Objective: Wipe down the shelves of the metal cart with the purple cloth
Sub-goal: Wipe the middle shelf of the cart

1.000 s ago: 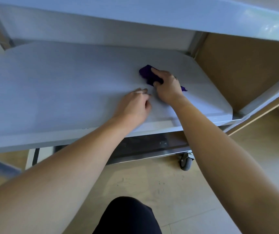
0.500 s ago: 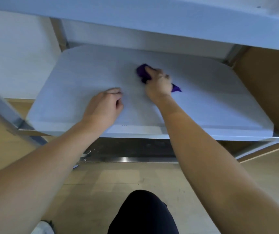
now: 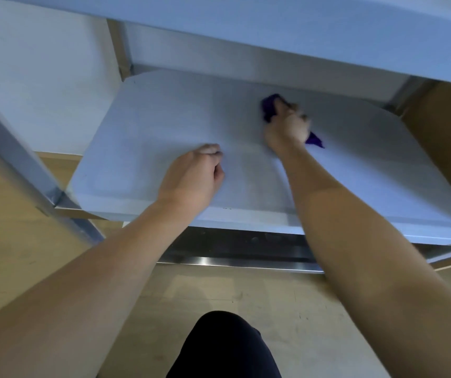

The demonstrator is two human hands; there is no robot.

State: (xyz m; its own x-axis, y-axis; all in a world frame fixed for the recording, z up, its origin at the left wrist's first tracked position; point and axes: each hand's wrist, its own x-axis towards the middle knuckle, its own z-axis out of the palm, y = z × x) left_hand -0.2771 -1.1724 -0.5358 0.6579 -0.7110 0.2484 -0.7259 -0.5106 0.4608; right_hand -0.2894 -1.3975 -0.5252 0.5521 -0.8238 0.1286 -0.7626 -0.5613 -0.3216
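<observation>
The metal cart's middle shelf [image 3: 142,137] is a pale grey sheet that fills the centre of the head view. My right hand [image 3: 287,126] presses the purple cloth [image 3: 269,109] flat on the shelf near its back, right of centre. The cloth shows ahead of my fingers, and a corner of it pokes out to the right of my hand. My left hand [image 3: 194,175] rests as a loose fist on the shelf near the front edge, holding nothing. The hand with the cloth is blurred by motion.
The cart's top shelf [image 3: 246,25] overhangs the whole upper view. A metal upright [image 3: 14,165] slants down at the left. Below the front edge lies the dark bottom shelf [image 3: 246,246]. A brown panel [image 3: 448,137] stands at the right. My dark-clothed knee [image 3: 224,347] is over the wooden floor.
My right hand has slid the cloth a little to the right and toward the back of the shelf. My head has shifted, so the shelf sits further right in view. The left hand stays in place.
</observation>
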